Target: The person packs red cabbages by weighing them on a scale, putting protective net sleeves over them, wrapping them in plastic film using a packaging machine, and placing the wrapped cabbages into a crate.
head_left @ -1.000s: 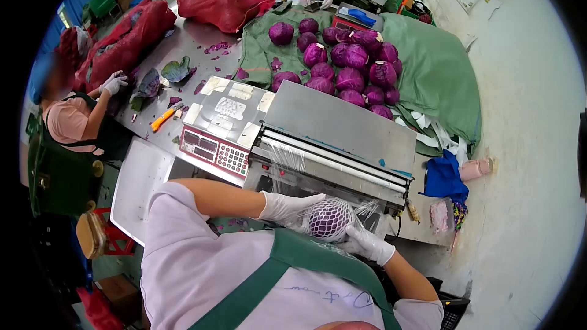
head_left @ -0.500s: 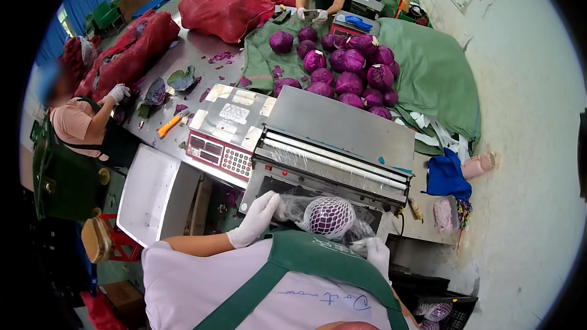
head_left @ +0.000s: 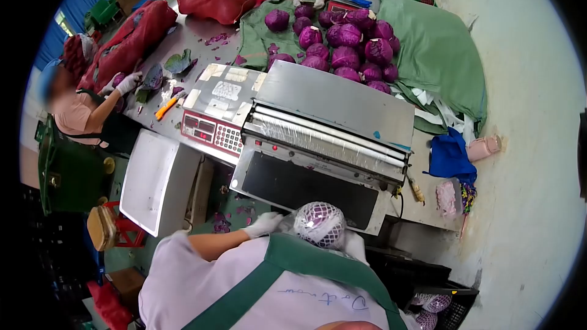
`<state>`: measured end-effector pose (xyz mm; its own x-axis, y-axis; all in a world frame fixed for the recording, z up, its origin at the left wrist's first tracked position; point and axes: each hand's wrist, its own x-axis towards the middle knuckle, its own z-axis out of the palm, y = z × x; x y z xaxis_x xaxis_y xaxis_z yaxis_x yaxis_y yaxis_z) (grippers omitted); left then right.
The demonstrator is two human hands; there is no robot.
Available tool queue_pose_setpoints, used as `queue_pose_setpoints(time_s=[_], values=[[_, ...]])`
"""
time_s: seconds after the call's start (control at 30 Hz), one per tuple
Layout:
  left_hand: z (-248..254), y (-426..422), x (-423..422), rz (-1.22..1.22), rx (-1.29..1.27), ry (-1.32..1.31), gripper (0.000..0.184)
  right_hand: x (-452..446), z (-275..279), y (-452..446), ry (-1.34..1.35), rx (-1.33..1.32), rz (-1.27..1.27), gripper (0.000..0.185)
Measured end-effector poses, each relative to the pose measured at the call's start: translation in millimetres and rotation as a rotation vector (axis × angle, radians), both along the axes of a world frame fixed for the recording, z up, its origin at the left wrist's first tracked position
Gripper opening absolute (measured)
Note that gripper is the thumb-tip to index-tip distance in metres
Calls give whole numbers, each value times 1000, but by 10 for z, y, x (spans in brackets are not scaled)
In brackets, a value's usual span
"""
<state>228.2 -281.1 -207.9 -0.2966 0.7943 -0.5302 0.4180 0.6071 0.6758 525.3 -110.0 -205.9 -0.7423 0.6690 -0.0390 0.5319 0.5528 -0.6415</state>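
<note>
A purple cabbage in a white foam net (head_left: 320, 225), with clear film around it, is close against the green apron. My left hand (head_left: 264, 225), in a white glove, is at the film on its left side, fingers closed. My right hand (head_left: 354, 246), also gloved, is at the cabbage's right side, its fingers mostly hidden. Beyond the cabbage is the wrapping machine (head_left: 336, 116) with its film roll and a bare black plate (head_left: 309, 189). A scale (head_left: 214, 131) with a red keypad panel stands to the machine's left.
Purple cabbages (head_left: 345, 58) lie on green cloth behind the machine. A co-worker (head_left: 92, 113) at the left handles a cabbage; another person's hands (head_left: 309, 1) are at the far side. A white bin (head_left: 150, 177) stands left, a black crate (head_left: 461, 305) with netted cabbages lower right.
The cabbage has moved off the machine's plate toward my body, with film now around it. Both hands have come nearer the apron, and the right one has moved in behind the cabbage.
</note>
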Motion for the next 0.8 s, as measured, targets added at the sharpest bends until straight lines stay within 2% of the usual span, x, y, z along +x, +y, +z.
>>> queue_pose_setpoints(time_s=[0.03,0.07,0.1,0.13,0.17,0.23,0.27,0.3,0.37,0.4,0.47,0.5,0.53,0.57,0.63,0.7,0.73,0.77,0.8], values=[[242,281,196,113,-125,-110,37,-114,-375,5,12,-73,166,27],[799,493,319,-204,-61,-112,38,-180,-601,5,40,-567,15,29],[12,443,413,-325,179,-61,37,-253,-807,5,81,-991,-254,31],[-750,395,505,-435,423,14,39,-379,-563,48,-169,-692,-7,32],[-664,448,486,-433,427,22,39,-459,-262,73,-407,-375,228,34],[16,639,485,-684,480,108,40,-362,418,29,-363,-375,146,34],[925,682,497,-561,495,8,39,-286,111,8,-320,-296,114,31],[624,691,485,-703,467,194,38,-206,-206,-13,-279,-215,81,29],[1372,788,399,-344,493,-485,32,-572,1265,26,166,-230,-90,21],[1210,823,391,-372,500,-653,35,-694,1303,104,275,-330,-185,18],[886,898,375,-422,468,-999,49,-1000,1766,148,301,-86,-220,20],[426,804,321,-586,431,-776,48,-1095,2098,111,203,251,-156,22],[536,824,269,-597,427,-777,48,-1148,2168,121,124,437,-149,20],[857,937,205,-472,346,-790,38,-1219,2401,63,235,397,-124,20],[1563,1075,43,-221,171,-811,31,-1277,2399,23,176,612,-36,20],[2345,906,-315,-186,15,-709,51,-1360,2420,-144,103,622,-42,20],[2206,857,-393,70,-185,-1338,68,-1427,2435,-224,93,583,-74,18],[2673,708,-418,193,-141,-1294,72,-1512,2432,-298,87,544,-111,15],[2584,629,-425,102,-7,-1204,73,-1594,2411,-366,156,512,-144,16]])
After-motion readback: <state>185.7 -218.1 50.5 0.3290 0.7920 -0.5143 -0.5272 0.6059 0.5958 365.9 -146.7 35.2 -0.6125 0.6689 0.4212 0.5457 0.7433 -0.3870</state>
